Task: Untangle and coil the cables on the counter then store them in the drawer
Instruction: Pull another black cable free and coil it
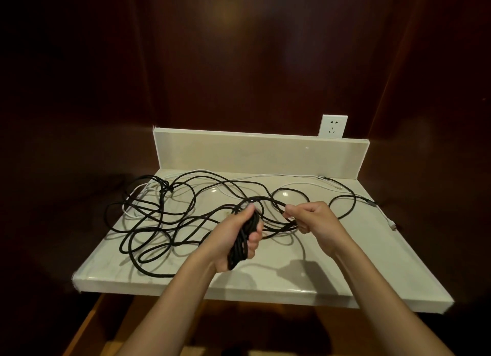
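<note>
Counter (279, 273) front bare; both hands grip black cable (159, 217), loops overhanging left edge.

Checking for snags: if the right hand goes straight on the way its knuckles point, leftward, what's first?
Probably the left hand and its black cable coil; the right hand faces it closely, though depth is unclear.

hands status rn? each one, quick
Left hand: closed, grip around a bundle of black cable coils.
Right hand: closed, pinching a strand of the same black cable that feeds into the coils.
</note>
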The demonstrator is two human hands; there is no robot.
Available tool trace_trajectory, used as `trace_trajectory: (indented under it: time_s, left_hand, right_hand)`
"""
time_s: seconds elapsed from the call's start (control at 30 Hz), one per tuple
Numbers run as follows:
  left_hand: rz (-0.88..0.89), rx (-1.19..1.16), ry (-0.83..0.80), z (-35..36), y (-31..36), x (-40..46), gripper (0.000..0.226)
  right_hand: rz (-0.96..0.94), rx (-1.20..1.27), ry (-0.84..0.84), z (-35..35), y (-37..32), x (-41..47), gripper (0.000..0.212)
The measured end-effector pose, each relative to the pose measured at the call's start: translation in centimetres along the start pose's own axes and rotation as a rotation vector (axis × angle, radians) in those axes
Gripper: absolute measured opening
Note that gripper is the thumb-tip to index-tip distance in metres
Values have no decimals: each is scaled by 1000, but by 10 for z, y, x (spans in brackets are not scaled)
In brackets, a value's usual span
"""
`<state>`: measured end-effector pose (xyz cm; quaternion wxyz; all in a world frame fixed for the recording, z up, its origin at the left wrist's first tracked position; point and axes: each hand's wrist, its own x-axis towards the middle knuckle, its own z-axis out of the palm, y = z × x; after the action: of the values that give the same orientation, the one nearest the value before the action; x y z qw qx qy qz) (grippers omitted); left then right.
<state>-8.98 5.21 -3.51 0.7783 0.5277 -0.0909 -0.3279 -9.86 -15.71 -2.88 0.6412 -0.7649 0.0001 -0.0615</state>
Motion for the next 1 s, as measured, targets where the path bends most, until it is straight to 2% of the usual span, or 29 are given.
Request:
trace_trajectory:
  time_s: [0.1,0.2,0.4,0.63,0.7,0.77,0.9,1.0]
  left_hand:
    - [119,-108,261,1,-1,8,50]
    - [213,-192,384,3,-3,12,54]
    - [443,-654,341,-4,8,15,49]
    - [539,-942,291,-12,24,10,43]
    - [544,-804,388,-13,26,11,42]
    - [589,-569,528,-14,27,13,41]
    - [640,-53,771,-24,26,13,40]
    - [570,303,809,-27,22,14,49]
  right_hand:
    - [-6,-19,12,0,6,0,26]
    - [-3,-1,47,2,9,3,31]
    - [15,-45,105,3,8,0,26]
    - [-24,-151,81,3,8,-2,20]
    - [-54,-166,58,4,9,-5,12]
    - [-99,-208,-2,3,6,-9,7]
    - [-179,-334,-152,1,0,-15,15]
    - [-237,-382,-244,4,-5,-18,16]
